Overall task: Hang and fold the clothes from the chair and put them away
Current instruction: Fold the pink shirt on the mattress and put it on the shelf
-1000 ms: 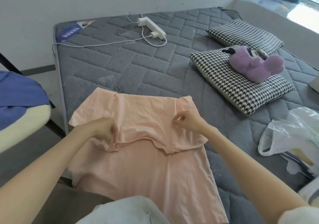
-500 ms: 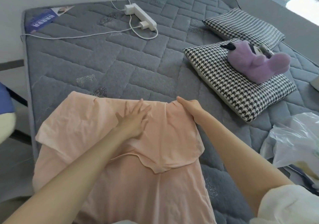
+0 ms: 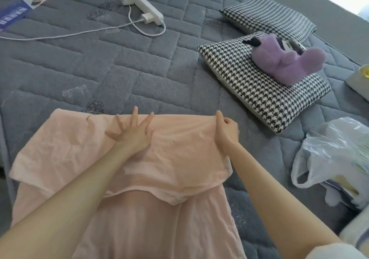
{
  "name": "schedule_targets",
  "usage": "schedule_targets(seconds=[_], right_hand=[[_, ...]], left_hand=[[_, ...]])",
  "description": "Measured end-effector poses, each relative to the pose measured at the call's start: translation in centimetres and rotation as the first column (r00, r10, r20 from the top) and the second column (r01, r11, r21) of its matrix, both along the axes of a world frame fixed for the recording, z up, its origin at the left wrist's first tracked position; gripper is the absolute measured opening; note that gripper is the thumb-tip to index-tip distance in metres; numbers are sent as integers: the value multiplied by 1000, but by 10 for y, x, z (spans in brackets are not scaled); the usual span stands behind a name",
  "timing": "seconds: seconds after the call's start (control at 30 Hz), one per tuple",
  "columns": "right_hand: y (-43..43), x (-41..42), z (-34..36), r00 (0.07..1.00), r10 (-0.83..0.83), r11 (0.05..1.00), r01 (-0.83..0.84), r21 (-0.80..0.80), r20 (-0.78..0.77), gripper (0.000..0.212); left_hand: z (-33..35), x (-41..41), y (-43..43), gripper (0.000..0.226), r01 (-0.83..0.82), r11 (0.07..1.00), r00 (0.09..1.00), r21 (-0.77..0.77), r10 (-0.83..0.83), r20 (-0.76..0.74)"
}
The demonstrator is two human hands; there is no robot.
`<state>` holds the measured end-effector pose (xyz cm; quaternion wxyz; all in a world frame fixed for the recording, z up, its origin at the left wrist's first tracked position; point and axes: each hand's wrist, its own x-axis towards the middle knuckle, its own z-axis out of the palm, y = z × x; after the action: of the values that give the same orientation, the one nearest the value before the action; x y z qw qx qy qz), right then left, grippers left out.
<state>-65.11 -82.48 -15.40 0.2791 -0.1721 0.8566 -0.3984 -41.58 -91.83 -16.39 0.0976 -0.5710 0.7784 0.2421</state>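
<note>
At the far fold line of the garment:

Left hand [image 3: 131,134]: fingers [image 3: 135,117] straight and fanned, palm flat on the doubled-over panel. It grips nothing and only presses, probably to pin the layers so the fold cannot slip.

Right hand [image 3: 226,134], at 3 o'clock of the left: fingers [image 3: 219,120] curled, pinching the fold's right corner, probably to draw the edge taut and square.

Task item: pale pink thin-knit garment [image 3: 179,165], on the near edge of the bed, its far part folded back toward the person and one flap spread out at 9 o'clock. What kind of garment it is cannot be told. Its lower end is cut off at 6 o'clock, and both forearms cover part of it.

Support: grey quilted mattress [image 3: 139,69].

Surroundings:
- Near black-and-white houndstooth cushion [image 3: 259,95] at 2 o'clock, carrying a purple plush toy [image 3: 283,63].
- Far houndstooth cushion [image 3: 269,17] at 1 o'clock.
- White power strip [image 3: 147,7] at 12 o'clock, its white cable [image 3: 60,36] trailing toward 10 o'clock.
- Blue printed leaflet [image 3: 14,15] at 10 o'clock, cut off.
- Translucent white plastic bag [image 3: 335,153] at 3 o'clock, contents unclear.

The chair is not in view.
</note>
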Motion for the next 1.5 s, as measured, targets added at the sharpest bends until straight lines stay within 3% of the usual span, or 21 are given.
schedule_targets(seconds=[0.13, 0.23, 0.3, 0.4, 0.47, 0.5, 0.57, 0.7, 0.8, 0.93, 1.17, 1.33, 1.5], right_hand=[[7, -1, 7, 966, 253, 934, -259, 245, 57, 52], [11, -4, 8, 967, 229, 961, -243, 133, 113, 39], [19, -3, 8, 974, 204, 966, -217, 141, 102, 37], [31, 11, 5, 956, 189, 962, -133, 240, -226, 25], [28, 24, 12, 847, 192, 970, -87, 228, -495, 17], [25, 30, 17, 771, 233, 965, -108, 239, -593, 23], [15, 42, 27, 689, 335, 942, -235, 239, -642, 32], [-12, 81, 38, 642, 518, 843, -497, 207, -565, 30], [-39, 120, 38, 632, 634, 752, -638, 165, -447, 29], [-77, 167, 30, 536, 755, 611, -783, 111, -377, 25], [-148, 244, 24, 365, 884, 430, -880, 203, -294, 26], [-184, 283, 17, 316, 941, 335, -924, 183, -124, 30], [-208, 298, 16, 345, 937, 350, -926, 144, -55, 26]], left_hand=[[5, -17, 23, 50, 93, 987, 994, -132, -100, -48], [2, -23, 34, 51, 112, 992, 993, -53, -114, -40], [1, -20, 34, 51, 102, 995, 995, -25, -102, -12], [9, -11, 27, 49, 106, 994, 994, -33, -107, -33], [18, -2, 22, 47, 84, 986, 987, -146, -102, -121], [22, 3, 18, 46, 68, 971, 980, -231, -108, -167], [28, 19, 12, 43, 23, 933, 963, -360, -117, -241], [36, 60, 1, 42, -119, 882, 947, -455, -36, -319], [37, 99, -5, 41, -282, 828, 927, -485, 104, -361], [29, 152, -10, 43, -449, 759, 886, -471, 310, -346], [9, 209, -13, 42, -592, 766, 805, -252, 548, -225], [1, 224, -11, 33, -650, 737, 742, -187, 560, -369], [-2, 229, -8, 27, -677, 720, 681, -149, 537, -497]])
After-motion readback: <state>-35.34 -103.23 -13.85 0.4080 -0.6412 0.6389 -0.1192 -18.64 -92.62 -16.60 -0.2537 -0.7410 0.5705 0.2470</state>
